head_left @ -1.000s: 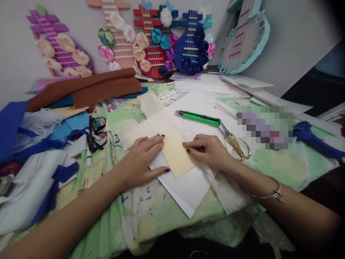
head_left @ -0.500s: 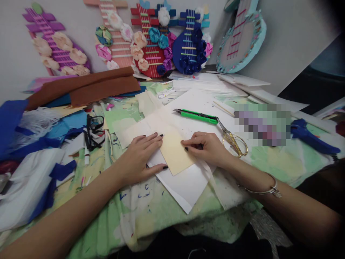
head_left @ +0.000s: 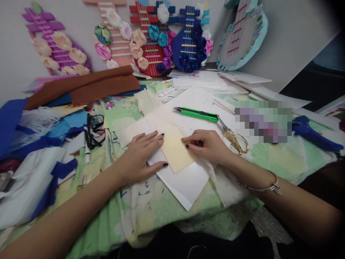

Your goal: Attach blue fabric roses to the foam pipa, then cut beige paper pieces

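A pale cream sheet of paper (head_left: 175, 158) lies on a white sheet (head_left: 188, 190) in front of me, its upper part running under thin, translucent cream paper (head_left: 147, 102). My left hand (head_left: 142, 154) rests flat at the cream sheet's left side, fingers spread, fingertips on its edge. At the right side, my right hand (head_left: 205, 144) has bent fingers, with thumb and index finger closed on the cream paper. Just beyond that hand are gold-handled scissors (head_left: 234, 139) and a green utility knife (head_left: 198, 114), both lying down.
Black-framed glasses (head_left: 94, 131) and blue paper scraps (head_left: 64, 169) lie to the left. Brown paper (head_left: 105, 84) spreads behind them. A blue-handled tool (head_left: 315, 135) is at the right. Several decorated guitar shapes, one dark blue (head_left: 179, 50), lean against the wall.
My right thumb and index finger have shifted slightly on the cream paper. My left hand stays in place; the whole view has tilted a little.
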`<state>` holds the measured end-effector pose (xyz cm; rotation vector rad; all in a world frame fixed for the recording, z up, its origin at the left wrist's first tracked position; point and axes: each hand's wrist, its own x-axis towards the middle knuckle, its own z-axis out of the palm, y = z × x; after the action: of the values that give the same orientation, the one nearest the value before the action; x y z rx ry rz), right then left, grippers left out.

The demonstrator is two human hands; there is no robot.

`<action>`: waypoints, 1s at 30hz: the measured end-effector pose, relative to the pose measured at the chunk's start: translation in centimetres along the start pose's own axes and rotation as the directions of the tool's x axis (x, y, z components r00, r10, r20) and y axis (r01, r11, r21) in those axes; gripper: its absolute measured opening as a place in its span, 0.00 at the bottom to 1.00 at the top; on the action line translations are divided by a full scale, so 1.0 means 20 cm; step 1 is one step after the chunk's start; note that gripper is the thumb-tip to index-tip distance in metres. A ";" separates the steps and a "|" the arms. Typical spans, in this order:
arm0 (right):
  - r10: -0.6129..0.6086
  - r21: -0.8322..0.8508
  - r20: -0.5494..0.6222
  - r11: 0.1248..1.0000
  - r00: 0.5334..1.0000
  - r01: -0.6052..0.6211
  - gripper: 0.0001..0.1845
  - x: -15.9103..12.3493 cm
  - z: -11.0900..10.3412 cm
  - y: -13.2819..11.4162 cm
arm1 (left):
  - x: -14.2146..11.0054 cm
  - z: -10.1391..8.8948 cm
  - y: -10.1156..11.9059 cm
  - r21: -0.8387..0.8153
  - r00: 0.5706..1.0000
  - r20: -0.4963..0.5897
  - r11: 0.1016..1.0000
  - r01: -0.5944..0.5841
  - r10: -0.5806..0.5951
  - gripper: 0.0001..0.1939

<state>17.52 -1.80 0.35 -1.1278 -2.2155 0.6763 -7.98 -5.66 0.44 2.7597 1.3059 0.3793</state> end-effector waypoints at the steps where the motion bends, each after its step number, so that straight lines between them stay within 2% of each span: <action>1: 0.000 0.001 -0.001 1.000 1.000 0.000 0.14 0.00 0.00 0.00 | 0.00 0.00 0.01 -0.005 1.000 -0.002 1.000 0.014 -0.014 0.30; 6: -0.022 -0.005 -0.011 1.000 1.000 0.021 0.13 0.00 0.00 0.00 | 0.01 0.01 0.07 -0.003 0.995 0.007 0.995 0.100 -0.100 0.34; 11: -0.012 -0.022 -0.008 1.000 1.000 0.011 0.14 0.01 0.00 0.00 | 0.02 0.03 0.12 0.067 0.993 0.031 0.992 0.109 -0.111 0.38; 30: 0.008 -0.024 -0.005 1.000 1.000 -0.008 0.13 0.00 0.00 -0.01 | 0.02 0.03 0.13 0.053 0.992 0.041 0.991 0.119 -0.121 0.37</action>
<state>17.46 -1.92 0.56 -1.1489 -2.2220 0.6518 -5.65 -6.91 0.27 2.6950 1.4819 0.2788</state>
